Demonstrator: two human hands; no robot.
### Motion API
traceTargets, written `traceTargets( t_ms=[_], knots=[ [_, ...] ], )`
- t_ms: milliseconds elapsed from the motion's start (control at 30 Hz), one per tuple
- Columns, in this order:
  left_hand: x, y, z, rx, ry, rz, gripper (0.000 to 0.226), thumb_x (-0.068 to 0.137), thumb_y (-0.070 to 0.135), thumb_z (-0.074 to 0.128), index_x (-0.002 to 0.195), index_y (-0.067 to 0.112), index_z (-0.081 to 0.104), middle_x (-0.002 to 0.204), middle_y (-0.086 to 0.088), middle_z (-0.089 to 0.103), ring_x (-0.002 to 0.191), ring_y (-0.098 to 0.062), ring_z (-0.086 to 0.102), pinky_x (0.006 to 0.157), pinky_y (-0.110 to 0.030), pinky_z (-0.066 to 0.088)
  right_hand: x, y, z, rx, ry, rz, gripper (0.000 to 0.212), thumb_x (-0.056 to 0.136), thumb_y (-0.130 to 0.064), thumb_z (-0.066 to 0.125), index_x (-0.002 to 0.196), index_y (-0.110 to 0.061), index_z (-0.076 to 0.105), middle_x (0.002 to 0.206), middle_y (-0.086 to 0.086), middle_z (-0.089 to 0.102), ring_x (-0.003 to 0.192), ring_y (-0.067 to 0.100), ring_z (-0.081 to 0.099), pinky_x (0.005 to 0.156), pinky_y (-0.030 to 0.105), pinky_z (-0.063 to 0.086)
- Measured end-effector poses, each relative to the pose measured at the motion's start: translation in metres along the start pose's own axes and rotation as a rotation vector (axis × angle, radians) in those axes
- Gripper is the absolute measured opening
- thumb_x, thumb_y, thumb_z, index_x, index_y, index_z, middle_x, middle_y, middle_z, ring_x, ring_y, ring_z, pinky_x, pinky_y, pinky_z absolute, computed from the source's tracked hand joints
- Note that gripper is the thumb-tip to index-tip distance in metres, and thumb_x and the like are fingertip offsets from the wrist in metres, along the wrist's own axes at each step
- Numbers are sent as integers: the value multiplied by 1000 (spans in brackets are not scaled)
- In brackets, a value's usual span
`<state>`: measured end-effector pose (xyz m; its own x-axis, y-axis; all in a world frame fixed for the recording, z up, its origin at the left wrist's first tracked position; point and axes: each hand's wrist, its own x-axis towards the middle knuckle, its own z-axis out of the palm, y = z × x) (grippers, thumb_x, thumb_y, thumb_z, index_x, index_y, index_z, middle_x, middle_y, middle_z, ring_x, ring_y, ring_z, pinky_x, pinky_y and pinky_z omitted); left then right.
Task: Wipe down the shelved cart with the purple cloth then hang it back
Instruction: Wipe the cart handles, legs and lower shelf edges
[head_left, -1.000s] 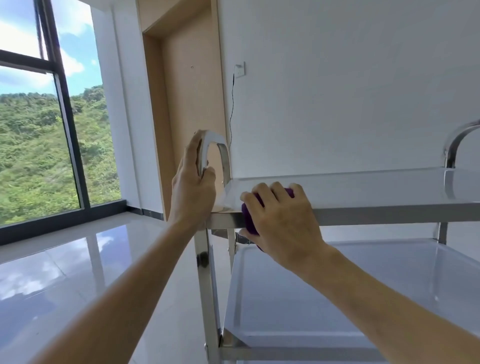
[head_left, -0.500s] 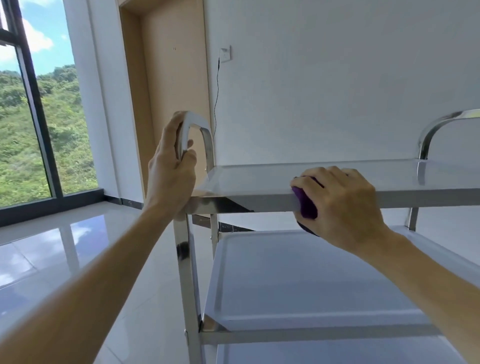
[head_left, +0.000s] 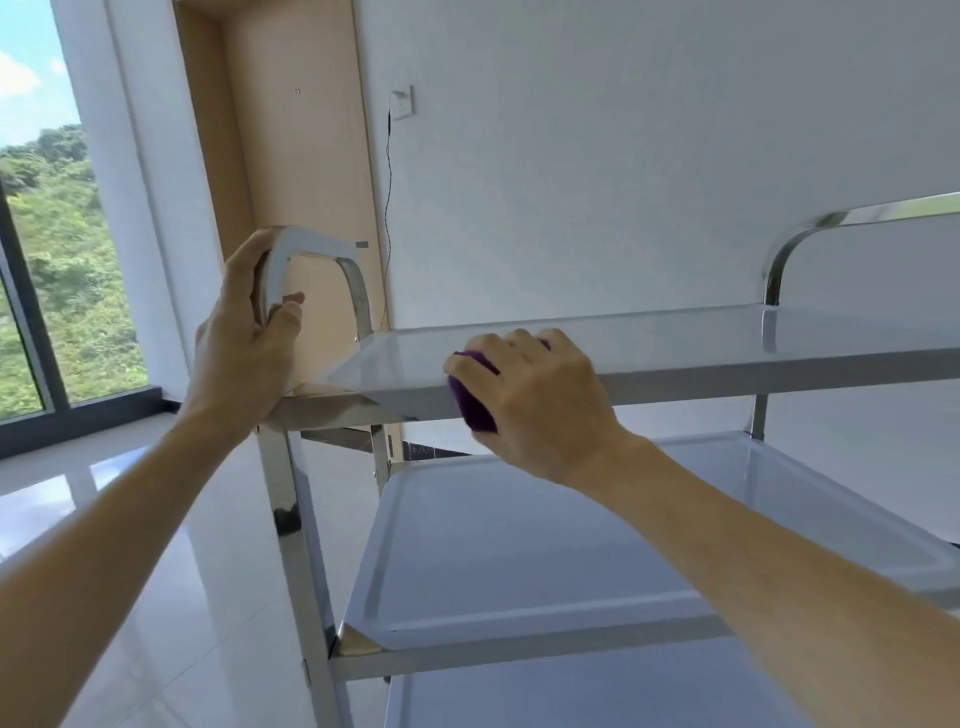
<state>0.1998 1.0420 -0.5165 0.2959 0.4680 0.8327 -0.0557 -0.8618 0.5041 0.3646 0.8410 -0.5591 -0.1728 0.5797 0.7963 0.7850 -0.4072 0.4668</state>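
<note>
A stainless steel shelved cart (head_left: 727, 376) stands in front of me, seen from low down. My left hand (head_left: 244, 343) grips the curved handle (head_left: 311, 249) at the cart's left end. My right hand (head_left: 535, 400) is closed on the bunched purple cloth (head_left: 470, 402) and presses it against the front rim of the top shelf, left of its middle. Most of the cloth is hidden under my fingers. The middle shelf (head_left: 519, 545) lies below my right forearm, and a lower shelf shows at the bottom edge.
A white wall (head_left: 649, 156) rises right behind the cart, with a socket and a dangling black cable (head_left: 389, 182). A light wooden door (head_left: 301, 156) stands behind the handle. A large window (head_left: 47, 260) fills the left, above a glossy tiled floor (head_left: 130, 519).
My right hand slid the cloth rightward along the top shelf's front rim, then back a little to the left. The view has shifted. My left hand stays on the handle.
</note>
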Motion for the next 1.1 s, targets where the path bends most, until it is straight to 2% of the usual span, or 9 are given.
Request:
traceTargets(
  t_ms=[100, 167, 267, 367, 467, 600, 700, 933, 1100],
  knots=[
    [6, -6, -5, 70, -25, -5, 54, 99, 19, 48, 136, 53, 29, 104, 6, 54, 74, -6, 54, 57, -24, 39, -44, 61, -5, -23, 77, 93, 22, 89, -29, 54, 106, -22, 67, 102, -1, 68, 85, 29, 64, 72, 43, 48],
    [9, -3, -5, 117, -56, -7, 56, 98, 18, 48, 137, 52, 26, 109, 0, 52, 80, -23, 54, 58, -31, 45, -72, 101, -12, -52, 57, 135, 26, 91, -29, 46, 104, -21, 66, 101, 0, 68, 86, 29, 64, 73, 43, 48],
    [10, 9, 1, 360, -29, -9, 61, 93, 16, 54, 142, 39, 26, 143, -6, 37, 115, -39, 48, 91, -57, 47, -94, 140, -23, -74, -27, 184, 25, 85, -26, 49, 104, -19, 65, 101, 0, 68, 88, 30, 64, 76, 41, 46],
    [3, 32, 20, 629, 37, 206, 56, 88, 15, 61, 139, 19, 39, 156, -10, 21, 137, -39, 32, 111, -58, 27, -95, 145, -22, -82, -66, 182, 29, 72, -18, 69, 101, -15, 68, 99, 3, 69, 87, 31, 64, 75, 43, 47],
    [-8, 60, 56, 583, -70, 347, 38, 91, 16, 56, 129, 18, 54, 154, -3, 31, 134, -30, 38, 108, -50, 31, -92, 142, -19, -66, -56, 173, 29, 70, -14, 73, 99, -12, 70, 96, 5, 70, 83, 34, 65, 72, 46, 49],
    [-14, 85, 117, 422, -396, 166, 28, 100, 24, 45, 125, 24, 58, 145, 6, 44, 122, -20, 50, 91, -37, 40, -87, 132, -20, -78, -52, 159, 25, 79, -20, 56, 99, -13, 69, 95, 6, 70, 80, 34, 64, 70, 46, 50],
    [-5, 92, 144, 478, -564, 110, 30, 101, 31, 40, 124, 29, 58, 141, 7, 50, 121, -19, 51, 94, -39, 40, -79, 120, -23, -88, -122, 196, 25, 80, -22, 58, 102, -16, 68, 99, 4, 69, 85, 32, 63, 74, 46, 48],
    [3, 84, 159, 520, -722, -52, 41, 101, 34, 24, 132, 31, 49, 138, 5, 54, 119, -21, 51, 94, -42, 37, -46, 79, -15, -53, -215, 203, 35, 76, -31, 66, 109, -19, 63, 104, 2, 66, 88, 28, 59, 77, 43, 45],
    [5, 72, 147, 547, -797, -17, 37, 100, 38, 20, 117, 36, 53, 124, 9, 57, 104, -18, 51, 84, -39, 36, -82, 137, -35, -8, -221, 191, 34, 76, -29, 60, 108, -21, 66, 107, -1, 67, 90, 26, 63, 78, 42, 49]
  ],
)
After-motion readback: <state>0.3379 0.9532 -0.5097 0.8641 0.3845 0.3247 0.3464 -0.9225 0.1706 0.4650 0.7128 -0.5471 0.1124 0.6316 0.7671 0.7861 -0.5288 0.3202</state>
